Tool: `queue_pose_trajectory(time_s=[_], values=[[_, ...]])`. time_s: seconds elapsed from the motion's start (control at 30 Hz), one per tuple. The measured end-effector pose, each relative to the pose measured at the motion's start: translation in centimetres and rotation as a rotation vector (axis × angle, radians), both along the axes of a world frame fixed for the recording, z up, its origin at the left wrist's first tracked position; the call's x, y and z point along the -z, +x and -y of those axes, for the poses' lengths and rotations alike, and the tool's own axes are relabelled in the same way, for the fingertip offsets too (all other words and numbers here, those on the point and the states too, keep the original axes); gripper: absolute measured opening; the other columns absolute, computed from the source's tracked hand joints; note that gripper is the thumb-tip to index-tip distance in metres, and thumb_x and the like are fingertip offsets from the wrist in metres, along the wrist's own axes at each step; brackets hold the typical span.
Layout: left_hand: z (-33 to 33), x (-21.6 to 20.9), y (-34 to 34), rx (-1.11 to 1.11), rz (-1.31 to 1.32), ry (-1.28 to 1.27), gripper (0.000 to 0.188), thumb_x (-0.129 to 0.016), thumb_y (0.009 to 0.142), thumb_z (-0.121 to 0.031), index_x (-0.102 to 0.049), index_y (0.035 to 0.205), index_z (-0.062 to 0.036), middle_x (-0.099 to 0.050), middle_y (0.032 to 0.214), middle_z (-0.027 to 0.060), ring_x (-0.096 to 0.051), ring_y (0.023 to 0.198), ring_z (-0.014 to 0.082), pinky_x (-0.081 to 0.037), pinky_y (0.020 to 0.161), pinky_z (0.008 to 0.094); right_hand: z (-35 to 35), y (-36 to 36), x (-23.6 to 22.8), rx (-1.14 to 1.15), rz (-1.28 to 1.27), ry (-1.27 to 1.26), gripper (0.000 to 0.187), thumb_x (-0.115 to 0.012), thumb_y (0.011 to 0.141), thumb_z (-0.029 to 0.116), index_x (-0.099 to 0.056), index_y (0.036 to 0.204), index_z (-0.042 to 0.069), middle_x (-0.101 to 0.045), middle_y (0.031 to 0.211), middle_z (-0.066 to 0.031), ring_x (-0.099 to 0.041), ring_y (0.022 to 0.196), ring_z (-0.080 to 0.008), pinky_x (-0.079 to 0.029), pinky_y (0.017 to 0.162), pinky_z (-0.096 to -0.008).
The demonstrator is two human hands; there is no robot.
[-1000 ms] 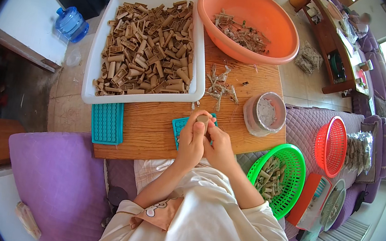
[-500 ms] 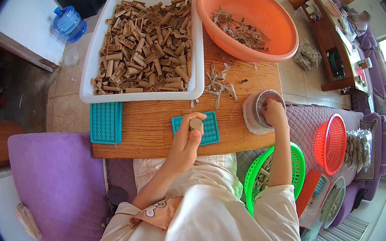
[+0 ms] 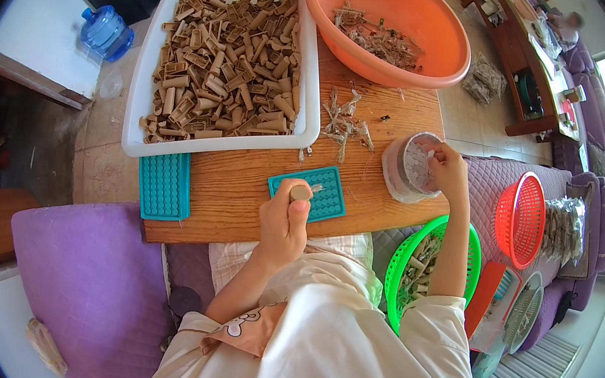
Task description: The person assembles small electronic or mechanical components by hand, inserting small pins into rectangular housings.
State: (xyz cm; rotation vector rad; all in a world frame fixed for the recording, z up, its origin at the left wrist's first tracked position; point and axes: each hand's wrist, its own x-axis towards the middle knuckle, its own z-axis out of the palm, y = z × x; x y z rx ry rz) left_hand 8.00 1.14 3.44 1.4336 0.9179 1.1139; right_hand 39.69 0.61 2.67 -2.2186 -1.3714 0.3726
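Note:
My left hand [image 3: 280, 224] is closed around a tan plastic cylinder [image 3: 300, 193], whose round end faces up. A small whitish, clear bit [image 3: 317, 188] shows beside that end. Behind the hand lies a teal tray with rows of small bumps [image 3: 329, 205]. My right hand [image 3: 450, 177] is at the right rim of a round, clear tub [image 3: 394, 173] with pale contents, its fingertips pinched together over the opening. Whatever small thing is between those fingertips is too small to make out.
A white bin [image 3: 309, 134] full of tan half-cylinder shells stands at the back left, beside an orange basin [image 3: 445, 48] with wiry parts. Clear parts [image 3: 345, 123] lie loose on the table. Teal trays [image 3: 165, 187] are at left, a green basket [image 3: 395, 270] and red basket [image 3: 519, 221] at right.
My right hand has come up from inside the tub to its rim, fingertips now visible. The left hand has shifted slightly left and down, still holding the cylinder.

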Motion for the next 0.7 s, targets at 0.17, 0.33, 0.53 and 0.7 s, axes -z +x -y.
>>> queue_pose_trajectory(time_s=[0.17,0.33,0.53,0.7], values=[[-0.4,0.5,0.5,-0.07,-0.153,0.122,0.03,-0.038,0.089,-0.032,-0.047,0.085,-0.0035,-0.047,0.06,0.0075,-0.047,0.049,0.0199,-0.038,0.047,0.0291,0.5,0.3,0.0,-0.027,-0.125,-0.042,0.017,-0.051,0.069,0.002,-0.056,0.085,0.001,-0.056,0.063,-0.0064,-0.054,0.056,-0.0119,-0.044,0.049,-0.0251],[-0.6,0.8,0.6,-0.058,-0.163,0.13,0.029,-0.04,0.088,-0.032,-0.047,0.086,-0.0036,-0.048,0.06,0.008,-0.049,0.05,0.0222,-0.039,0.047,0.0299,0.4,0.4,-0.3,0.026,-0.357,-0.032,0.014,-0.049,0.075,0.003,-0.052,0.088,-0.001,-0.06,0.067,-0.0098,-0.057,0.055,-0.0151,-0.045,0.044,-0.0253],[-0.6,0.9,0.6,-0.084,-0.189,0.26,0.029,-0.043,0.087,-0.032,-0.047,0.088,-0.0031,-0.049,0.063,0.0088,-0.05,0.052,0.0239,-0.04,0.047,0.0308,0.4,1.0,-1.7,-0.033,-0.603,-0.048,0.006,-0.046,0.083,0.007,-0.05,0.085,0.002,-0.061,0.075,-0.0084,-0.044,0.046,-0.0036,-0.036,0.038,-0.0179],[-1.0,1.1,0.9,-0.079,-0.145,0.411,0.029,-0.047,0.085,-0.031,-0.045,0.093,-0.0031,-0.05,0.073,0.0119,-0.049,0.059,0.025,-0.041,0.052,0.0311,0.6,0.1,-3.1,-0.005,-0.792,0.04,0.005,-0.048,0.084,0.009,-0.05,0.084,0.005,-0.061,0.076,-0.0074,-0.042,0.047,-0.0017,-0.033,0.042,-0.0148]])
